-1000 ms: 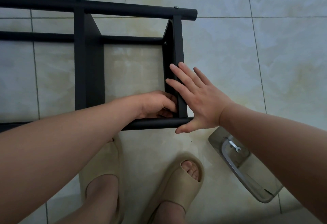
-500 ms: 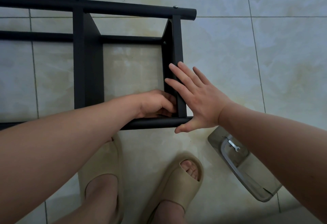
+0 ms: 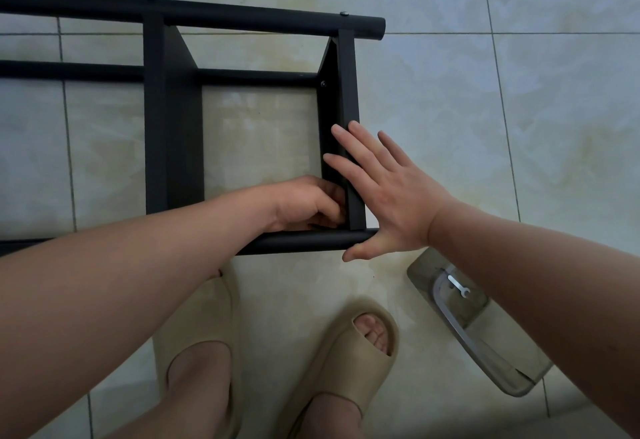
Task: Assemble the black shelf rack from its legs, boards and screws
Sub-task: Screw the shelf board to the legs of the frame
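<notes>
— What's in the clear tray point(image 3: 467, 338) at four o'clock?
— One small flat wrench point(image 3: 458, 288). The right forearm covers part of the tray.
— And the black shelf rack point(image 3: 173, 127)?
— It lies on its side on the tiled floor, from ten o'clock to centre, cut off at the left edge. The right hand point(image 3: 391, 196) lies flat, fingers straight, against the end board point(image 3: 346, 75). The left hand point(image 3: 304, 203) is curled in the corner by the near leg point(image 3: 301, 243). I cannot tell what it grips, if anything.

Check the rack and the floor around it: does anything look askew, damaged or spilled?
Nothing stands out. The black rack lies on the tiles, its boards square to the legs; the spanner sits in the clear tray.
</notes>
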`<state>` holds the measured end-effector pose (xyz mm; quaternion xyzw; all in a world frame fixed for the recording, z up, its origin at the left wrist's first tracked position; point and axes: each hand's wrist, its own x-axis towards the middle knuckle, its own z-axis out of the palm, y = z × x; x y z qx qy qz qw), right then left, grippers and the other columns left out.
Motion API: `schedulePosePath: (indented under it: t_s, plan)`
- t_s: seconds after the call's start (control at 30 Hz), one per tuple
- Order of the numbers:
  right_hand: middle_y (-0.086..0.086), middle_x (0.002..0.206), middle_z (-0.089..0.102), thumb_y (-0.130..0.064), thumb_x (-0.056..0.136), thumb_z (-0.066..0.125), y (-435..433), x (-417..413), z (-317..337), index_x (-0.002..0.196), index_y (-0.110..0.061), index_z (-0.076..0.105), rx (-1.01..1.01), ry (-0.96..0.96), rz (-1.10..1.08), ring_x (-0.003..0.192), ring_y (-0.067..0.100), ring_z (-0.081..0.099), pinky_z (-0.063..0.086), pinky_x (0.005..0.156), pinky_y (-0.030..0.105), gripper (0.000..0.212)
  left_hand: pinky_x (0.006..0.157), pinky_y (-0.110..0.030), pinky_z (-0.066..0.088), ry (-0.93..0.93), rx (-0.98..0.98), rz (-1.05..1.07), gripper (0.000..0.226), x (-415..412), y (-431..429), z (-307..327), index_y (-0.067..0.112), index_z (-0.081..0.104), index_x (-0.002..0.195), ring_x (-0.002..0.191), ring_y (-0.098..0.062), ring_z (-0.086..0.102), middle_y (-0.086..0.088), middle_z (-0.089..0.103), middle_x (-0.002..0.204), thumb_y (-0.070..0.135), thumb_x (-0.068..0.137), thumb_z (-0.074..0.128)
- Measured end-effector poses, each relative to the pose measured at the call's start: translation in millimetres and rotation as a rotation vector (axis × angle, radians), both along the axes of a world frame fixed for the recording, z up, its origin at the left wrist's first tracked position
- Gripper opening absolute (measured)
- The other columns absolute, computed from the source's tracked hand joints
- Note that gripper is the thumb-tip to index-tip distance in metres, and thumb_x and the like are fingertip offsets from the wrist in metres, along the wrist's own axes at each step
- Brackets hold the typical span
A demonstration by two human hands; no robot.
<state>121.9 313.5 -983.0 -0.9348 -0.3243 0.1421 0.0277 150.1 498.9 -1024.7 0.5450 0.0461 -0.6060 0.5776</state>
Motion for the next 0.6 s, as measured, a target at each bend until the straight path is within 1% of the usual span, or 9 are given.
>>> schedulePosePath:
  t_s: [0.1,0.17,0.23,0.3,0.43,0.5,0.6]
  plan:
    - [0.017,0.169,0.004,-0.098,0.067,0.038,-0.4,0.1,-0.2,0.157,-0.007,0.027,-0.006,0.002,0.001,0.157,0.035,0.001,0.017,0.122,0.06,0.129,0.072,-0.029,0.05,-0.036,0.024,-0.037,0.014,-0.6,-1.6,1.1,0.007,0.066,0.086,0.075,-0.021,0.063,-0.005,0.065,0.074,-0.003,0.087,0.057]
    - [0.017,0.169,0.004,-0.098,0.066,0.038,-0.4,0.2,-0.3,0.157,-0.007,0.028,-0.002,0.0,0.001,0.157,0.035,0.001,0.017,0.123,0.06,0.129,0.075,-0.035,0.045,-0.106,0.081,-0.078,0.008,-1.7,-2.6,2.3,0.004,0.067,0.09,0.079,-0.025,0.058,-0.01,0.063,0.078,0.001,0.088,0.059]
    - [0.018,0.169,0.005,-0.097,0.067,0.039,-0.6,0.1,-0.5,0.157,-0.006,0.028,0.005,-0.003,0.0,0.156,0.035,0.002,0.018,0.122,0.06,0.129,0.07,-0.034,0.042,-0.13,0.115,-0.078,0.009,-2.7,-2.8,2.5,0.002,0.066,0.093,0.074,-0.025,0.053,-0.013,0.058,0.077,-0.001,0.087,0.06]
    - [0.018,0.169,0.005,-0.097,0.067,0.039,-1.0,0.0,-0.9,0.157,-0.006,0.028,0.005,0.001,0.003,0.156,0.035,0.002,0.018,0.122,0.061,0.129,0.063,-0.028,0.043,-0.108,0.099,-0.055,0.011,-2.5,-2.0,2.1,0.003,0.065,0.092,0.065,-0.02,0.054,-0.01,0.057,0.071,-0.005,0.087,0.059]
    - [0.018,0.169,0.005,-0.098,0.067,0.04,-1.6,0.0,-2.1,0.157,-0.006,0.028,0.014,0.003,0.007,0.156,0.035,0.002,0.019,0.122,0.061,0.129,0.054,-0.02,0.047,-0.043,0.012,-0.028,0.022,-1.0,-0.7,2.6,0.006,0.059,0.082,0.055,-0.012,0.057,-0.001,0.057,0.06,-0.014,0.087,0.052]
    - [0.017,0.169,0.004,-0.098,0.067,0.04,-2.3,-0.1,-2.8,0.157,-0.007,0.027,0.018,0.001,0.009,0.156,0.035,0.002,0.018,0.122,0.061,0.129,0.053,-0.019,0.047,-0.032,-0.005,-0.033,0.025,-0.4,-0.4,4.2,0.006,0.058,0.081,0.053,-0.011,0.058,0.0,0.057,0.057,-0.016,0.086,0.048]
    - [0.017,0.169,0.003,-0.098,0.066,0.04,-3.5,0.8,-4.1,0.157,-0.007,0.027,0.013,0.001,0.021,0.157,0.035,0.001,0.017,0.122,0.061,0.129,0.054,-0.02,0.047,-0.034,0.002,-0.048,0.024,1.5,-0.9,6.3,0.005,0.057,0.082,0.054,-0.012,0.06,-0.001,0.059,0.059,-0.017,0.085,0.046]
